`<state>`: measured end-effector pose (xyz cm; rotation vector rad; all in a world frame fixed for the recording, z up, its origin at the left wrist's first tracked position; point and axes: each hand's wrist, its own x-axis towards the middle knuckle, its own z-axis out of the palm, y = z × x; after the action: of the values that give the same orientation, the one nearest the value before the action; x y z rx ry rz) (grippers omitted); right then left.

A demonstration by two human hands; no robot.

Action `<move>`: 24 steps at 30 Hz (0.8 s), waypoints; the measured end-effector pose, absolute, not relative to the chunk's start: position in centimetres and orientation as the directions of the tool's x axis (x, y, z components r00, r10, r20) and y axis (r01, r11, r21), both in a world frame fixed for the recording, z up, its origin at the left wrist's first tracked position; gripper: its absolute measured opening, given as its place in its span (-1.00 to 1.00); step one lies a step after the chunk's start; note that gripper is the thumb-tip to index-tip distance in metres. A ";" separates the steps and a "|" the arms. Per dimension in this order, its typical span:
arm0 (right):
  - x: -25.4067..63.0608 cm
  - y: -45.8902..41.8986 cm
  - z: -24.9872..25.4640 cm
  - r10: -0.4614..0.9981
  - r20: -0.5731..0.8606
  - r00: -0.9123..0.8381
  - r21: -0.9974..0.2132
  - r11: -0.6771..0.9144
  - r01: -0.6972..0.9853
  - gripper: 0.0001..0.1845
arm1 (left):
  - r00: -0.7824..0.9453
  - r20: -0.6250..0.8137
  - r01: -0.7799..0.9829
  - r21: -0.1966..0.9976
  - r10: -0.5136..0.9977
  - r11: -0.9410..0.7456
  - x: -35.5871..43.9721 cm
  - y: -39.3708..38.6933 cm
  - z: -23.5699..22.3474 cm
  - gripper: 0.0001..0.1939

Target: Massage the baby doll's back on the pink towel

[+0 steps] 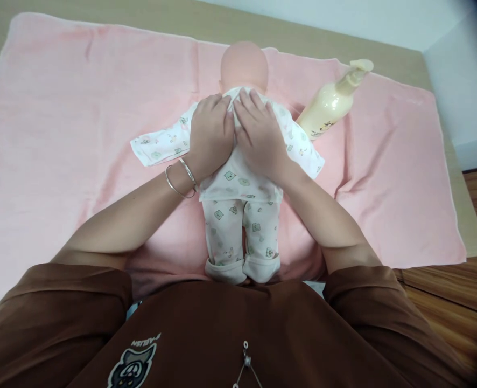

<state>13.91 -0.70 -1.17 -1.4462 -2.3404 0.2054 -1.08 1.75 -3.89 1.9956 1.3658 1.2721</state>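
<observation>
Doll [241, 186] — bald, in patterned white

Pale pink all over the towel [101, 108], whitish along its edge. White on the small top [242, 180] and trousers [224, 231], both scattered with little green and greyish prints [230, 175], perhaps animals, too small to tell for sure. Plain off-white at the cuffs [226, 271]; peachy pink on the doll's head [244, 64]. Creamy yellow on the bottle [330, 105], with dark lettering [323, 128]. Silver on the bangles [189, 173]. Solid brown across the shirt [206, 328], with a black-and-grey badge [131, 369]. Light tan on the table [149, 16], streaked brown on the wood [452, 285].
</observation>
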 end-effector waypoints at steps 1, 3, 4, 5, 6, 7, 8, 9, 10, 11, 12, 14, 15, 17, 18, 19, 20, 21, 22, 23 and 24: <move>14.6 0.4 -1.3 0.913 0.227 -0.339 -0.362 0.402 0.841 -0.41 | 0.148 0.468 0.571 0.679 0.871 -0.462 -0.9 1.1 -3.5 -0.67; 15.4 1.5 -1.0 0.949 0.191 -0.252 -0.390 0.309 0.867 -0.41 | 0.217 0.490 0.672 0.553 0.844 -0.493 -0.5 -0.4 -2.7 -0.60; 15.5 1.5 -0.7 0.958 0.185 -0.220 -0.376 0.276 0.885 -0.41 | 0.230 0.497 0.684 0.528 0.836 -0.503 -0.3 -1.0 -2.4 -0.58; 15.4 1.0 -0.3 0.960 0.187 -0.208 -0.341 0.262 0.903 -0.41 | 0.241 0.501 0.686 0.518 0.831 -0.511 -0.1 -1.4 -2.1 -0.58; 15.0 0.2 0.2 0.959 0.195 -0.204 -0.293 0.255 0.921 -0.42 | 0.248 0.501 0.685 0.515 0.829 -0.516 0.0 -1.6 -1.9 -0.59; 14.5 -0.9 0.6 0.957 0.205 -0.206 -0.234 0.252 0.939 -0.43 | 0.253 0.499 0.685 0.513 0.829 -0.518 0.1 -1.5 -1.8 -0.59; 13.8 -2.1 1.0 0.953 0.207 -0.220 -0.166 0.256 0.952 -0.43 | 0.257 0.493 0.688 0.510 0.831 -0.515 0.1 -1.1 -1.8 -0.60; 13.2 -3.2 1.3 0.951 0.209 -0.228 -0.104 0.254 0.962 -0.44 | 0.251 0.482 0.697 0.512 0.839 -0.502 0.0 -0.6 -1.8 -0.60; 12.5 -4.3 1.5 0.946 0.209 -0.249 -0.054 0.265 0.963 -0.44 | 0.235 0.465 0.710 0.517 0.854 -0.477 -0.1 0.1 -1.9 -0.61; 12.0 -5.1 1.6 0.939 0.211 -0.273 -0.023 0.284 0.959 -0.43 | 0.206 0.443 0.729 0.525 0.872 -0.439 -0.3 0.8 -2.0 -0.61; 11.7 -5.5 1.7 0.931 0.217 -0.293 -0.013 0.303 0.953 -0.43 | 0.176 0.422 0.749 0.529 0.890 -0.399 -0.4 1.4 -2.1 -0.62; 11.8 -5.2 1.6 0.918 0.225 -0.328 -0.052 0.348 0.936 -0.42 | 0.162 0.390 0.780 0.512 0.906 -0.360 -0.6 1.8 -2.2 -0.62; 12.2 -4.5 1.5 0.919 0.221 -0.328 -0.092 0.354 0.931 -0.42 | 0.182 0.389 0.788 0.492 0.903 -0.370 -0.6 1.5 -2.1 -0.61; 13.5 -2.5 1.3 0.936 0.195 -0.294 -0.179 0.328 0.927 -0.42 | 0.243 0.409 0.782 0.453 0.880 -0.427 -0.5 0.1 -1.9 -0.57; 14.2 -1.4 1.2 0.947 0.176 -0.267 -0.213 0.302 0.929 -0.41 | 0.275 0.418 0.770 0.444 0.866 -0.459 -0.4 -0.7 -1.8 -0.54; 14.9 -0.4 1.1 0.952 0.166 -0.256 -0.248 0.291 0.924 -0.42 | 0.297 0.428 0.754 0.444 0.854 -0.484 -0.3 -1.5 -1.7 -0.51; 15.4 0.2 1.0 0.960 0.153 -0.236 -0.286 0.271 0.919 -0.42 | 0.309 0.442 0.736 0.450 0.842 -0.507 -0.3 -2.0 -1.6 -0.51; 15.8 0.5 1.0 0.964 0.143 -0.225 -0.306 0.259 0.916 -0.41 | 0.316 0.457 0.717 0.459 0.832 -0.525 -0.3 -2.3 -1.5 -0.53; 15.8 0.3 1.0 0.967 0.135 -0.217 -0.312 0.249 0.917 -0.40 | 0.309 0.471 0.704 0.471 0.826 -0.532 -0.3 -2.2 -1.4 -0.57; 15.7 -0.2 1.1 0.968 0.130 -0.217 -0.295 0.247 0.923 -0.38 | 0.291 0.482 0.699 0.483 0.826 -0.528 -0.4 -1.9 -1.4 -0.60; 15.3 -1.0 1.2 0.964 0.134 -0.229 -0.257 0.257 0.932 -0.36 | 0.266 0.489 0.700 0.494 0.831 -0.516 -0.5 -1.3 -1.4 -0.64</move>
<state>15.30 -1.02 1.24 -1.7589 -2.2671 0.1774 -0.53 -1.26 -1.40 2.3514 1.4392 1.0833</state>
